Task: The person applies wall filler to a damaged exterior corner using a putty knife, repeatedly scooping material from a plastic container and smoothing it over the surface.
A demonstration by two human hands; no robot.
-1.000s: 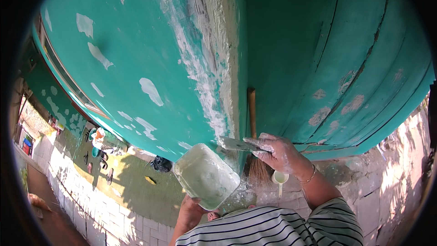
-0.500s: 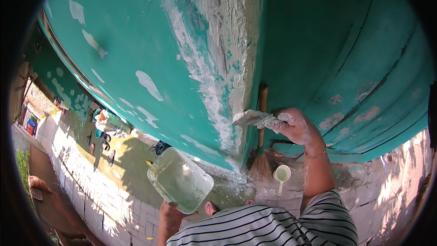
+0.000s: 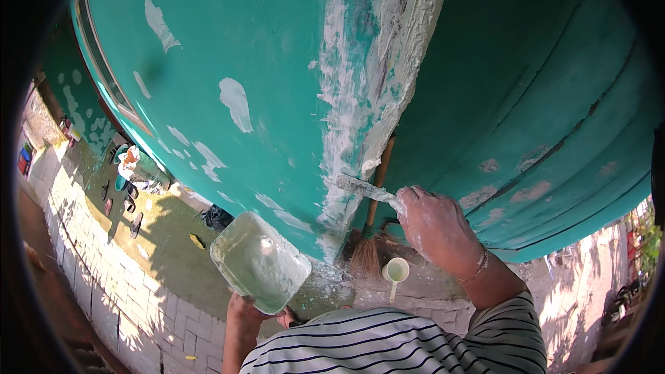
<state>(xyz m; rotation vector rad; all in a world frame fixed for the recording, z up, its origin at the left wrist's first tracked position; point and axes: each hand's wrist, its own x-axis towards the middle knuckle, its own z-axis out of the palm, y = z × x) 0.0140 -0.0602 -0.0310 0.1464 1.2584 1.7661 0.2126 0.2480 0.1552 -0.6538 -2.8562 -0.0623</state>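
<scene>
My right hand (image 3: 435,227), smeared with white, is closed on the handle of a putty knife (image 3: 366,189). Its coated blade meets the lower part of the corner of a green wall (image 3: 277,62), where a rough strip of whitish putty (image 3: 409,34) runs down the edge. Low on the left, my left hand (image 3: 244,310) grips the near rim of a pale plastic tub (image 3: 239,253). Whitish paste coats the inside of the tub.
Behind the knife a broom (image 3: 366,253) leans bristles-down by the corner. A cream dipper (image 3: 395,270) stands on the ground beside it. Several sandals (image 3: 131,201), a black plastic bag (image 3: 217,217) and a cluttered bucket (image 3: 149,173) lie along the left wall.
My right hand has turned so its back shows, and the knife blade has shifted from the corner's edge onto its left face. The view has tilted; the tub stays in my left hand.
</scene>
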